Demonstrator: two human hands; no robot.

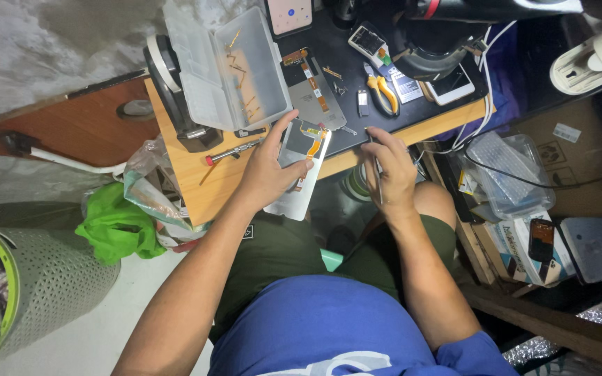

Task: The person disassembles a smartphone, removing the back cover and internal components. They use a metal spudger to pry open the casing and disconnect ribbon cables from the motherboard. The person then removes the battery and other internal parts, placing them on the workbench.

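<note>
While the left hand (267, 170) clamps the phone display panel (299, 174) at frame centre, over the desk edge (196, 188), the right hand (391, 170) pinches tweezers (377, 177) just beside it. Recommended: steady panel, approach the orange flex cable (315, 145) gently.

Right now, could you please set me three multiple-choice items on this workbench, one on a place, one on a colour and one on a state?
1. Where does the yellow-handled pliers lie?
A. on the dark mat
B. on the floor
C. in the clear parts box

2. What colour is the crumpled bag beside the desk?
A. red
B. green
C. white

3. How does the clear parts box stand?
A. shut
B. lid open
C. upside down

Answers: 1 A, the pliers rest on the dark mat above the right hand. 2 B, it shows bright green left of the left hand, which holds a phone screen panel. 3 B, its lid is swung back, compartments exposed.
</note>
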